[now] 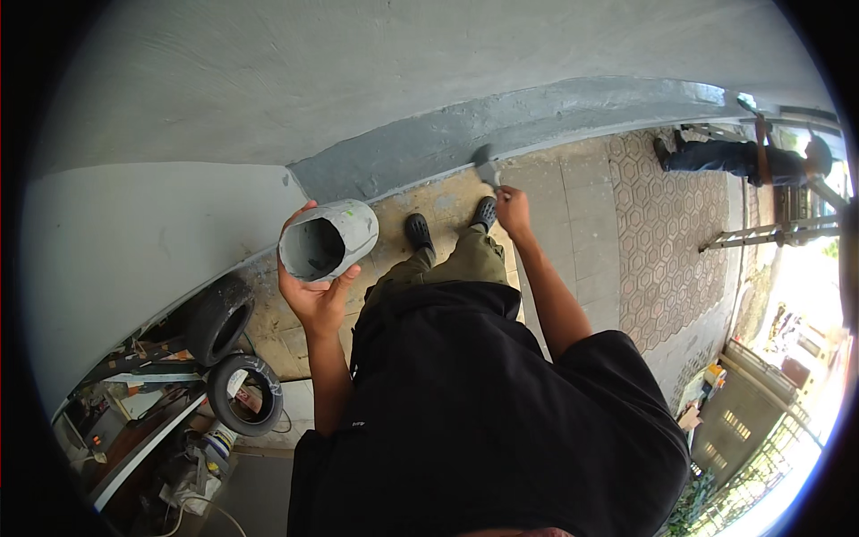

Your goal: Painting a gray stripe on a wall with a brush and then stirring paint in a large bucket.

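My left hand (315, 302) is wrapped round a pale grey, paint-smeared container (360, 225) with a wide cut opening tilted toward me. Its inside is dark, and how much paint it holds I cannot tell. Out in front, my right hand (513, 211) is closed on the handle of a paintbrush (486, 168). The brush head is grey and slightly blurred. It is at the bottom of a darker grey painted band (403, 148) along the wall's foot; whether it touches the wall I cannot tell.
Two tyres (243, 394) and piled scrap (134, 394) lie at the left. Paint-spotted tiles (447, 192) are under my feet; hexagonal paving (667, 242) continues right. There, another person (743, 161) stands near a ladder (769, 234), an arm raised to the wall.
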A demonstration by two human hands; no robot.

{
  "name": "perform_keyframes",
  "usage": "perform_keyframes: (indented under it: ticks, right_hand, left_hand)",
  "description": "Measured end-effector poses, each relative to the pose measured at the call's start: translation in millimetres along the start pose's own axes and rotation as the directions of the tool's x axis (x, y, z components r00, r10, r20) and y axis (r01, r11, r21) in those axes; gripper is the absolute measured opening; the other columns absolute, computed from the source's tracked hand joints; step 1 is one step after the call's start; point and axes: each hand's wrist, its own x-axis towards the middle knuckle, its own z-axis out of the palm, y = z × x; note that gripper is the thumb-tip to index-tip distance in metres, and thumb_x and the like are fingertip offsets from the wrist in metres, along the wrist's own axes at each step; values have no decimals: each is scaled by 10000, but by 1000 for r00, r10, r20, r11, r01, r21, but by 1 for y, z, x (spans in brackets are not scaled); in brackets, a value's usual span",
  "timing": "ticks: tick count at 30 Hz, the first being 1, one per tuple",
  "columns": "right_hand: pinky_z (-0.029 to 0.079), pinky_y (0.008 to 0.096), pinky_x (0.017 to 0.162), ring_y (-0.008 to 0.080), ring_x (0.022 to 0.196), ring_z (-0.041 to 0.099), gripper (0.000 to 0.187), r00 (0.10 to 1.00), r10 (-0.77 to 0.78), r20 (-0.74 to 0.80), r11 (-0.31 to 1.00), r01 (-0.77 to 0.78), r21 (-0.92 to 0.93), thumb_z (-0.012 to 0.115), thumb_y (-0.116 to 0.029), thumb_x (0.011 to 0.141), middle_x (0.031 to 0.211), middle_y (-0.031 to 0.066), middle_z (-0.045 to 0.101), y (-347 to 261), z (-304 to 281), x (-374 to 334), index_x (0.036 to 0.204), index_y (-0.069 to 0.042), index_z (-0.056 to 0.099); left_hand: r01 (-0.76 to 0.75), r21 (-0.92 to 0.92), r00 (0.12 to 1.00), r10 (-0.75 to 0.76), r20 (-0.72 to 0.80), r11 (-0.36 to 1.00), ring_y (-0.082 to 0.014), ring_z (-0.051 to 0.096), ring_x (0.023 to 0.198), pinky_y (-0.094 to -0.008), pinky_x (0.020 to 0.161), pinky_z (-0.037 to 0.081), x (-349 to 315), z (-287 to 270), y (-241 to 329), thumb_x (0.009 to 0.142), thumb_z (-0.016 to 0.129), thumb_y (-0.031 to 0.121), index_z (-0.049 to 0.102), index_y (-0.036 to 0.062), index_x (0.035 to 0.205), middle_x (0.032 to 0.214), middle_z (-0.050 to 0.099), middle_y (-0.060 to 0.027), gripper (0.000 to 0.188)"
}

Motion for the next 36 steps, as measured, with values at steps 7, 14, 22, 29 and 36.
perform_keyframes:
  ticks: [7, 14, 22, 29, 36]
  right_hand:
    - [434, 332, 449, 137, 507, 564, 312, 913, 408, -9, 868, -385, 313, 617, -191, 993, 688, 84, 666, 28, 3, -2, 1146, 39, 760]
    - [403, 320, 409, 138, 494, 540, 316, 848, 478, 228, 708, -526, 472, 593, -189, 1005, 705, 70, 637, -2, 4, -13, 1173, 38, 736]
    - [421, 328, 435, 150, 502, 564, 294, 827, 530, 186, 655, -539, 529, 591, -183, 1002, 688, 79, 665, 6, -9, -5, 1109, 36, 755]
    - [419, 329, 429, 148, 486, 549, 293, 818, 536, 210, 639, -555, 533, 597, -185, 1001, 695, 91, 664, 12, -11, 1, 1095, 48, 748]
    - [424, 321, 428, 144, 483, 535, 293, 815, 526, 243, 661, -572, 486, 591, -191, 1009, 698, 80, 653, 4, -3, -8, 1116, 34, 745]
  left_hand:
    - [-79, 11, 996, 78, 40, 997, -303, 542, 1352, -444, 1099, 522, 8, -5, 3, 749, 928, 91, 435, -77, 1479, 1530, 481, -224, 897]
    - [-71, 52, 997, 70, 26, 996, -315, 526, 1369, -462, 1108, 514, 7, -11, 5, 754, 934, 126, 431, -77, 1485, 1530, 476, -234, 910]
    - [-79, 61, 996, 77, 36, 995, -320, 530, 1365, -458, 1096, 528, 11, -7, 5, 755, 934, 143, 435, -84, 1478, 1543, 461, -236, 907]
    - [-93, 78, 995, 90, 42, 993, -325, 521, 1374, -459, 1100, 524, 15, -4, 3, 763, 925, 141, 431, -93, 1479, 1538, 469, -238, 901]
    - [-97, 94, 995, 94, 36, 991, -323, 515, 1380, -459, 1113, 510, 17, 0, 5, 762, 930, 156, 427, -98, 1480, 1535, 471, -237, 913]
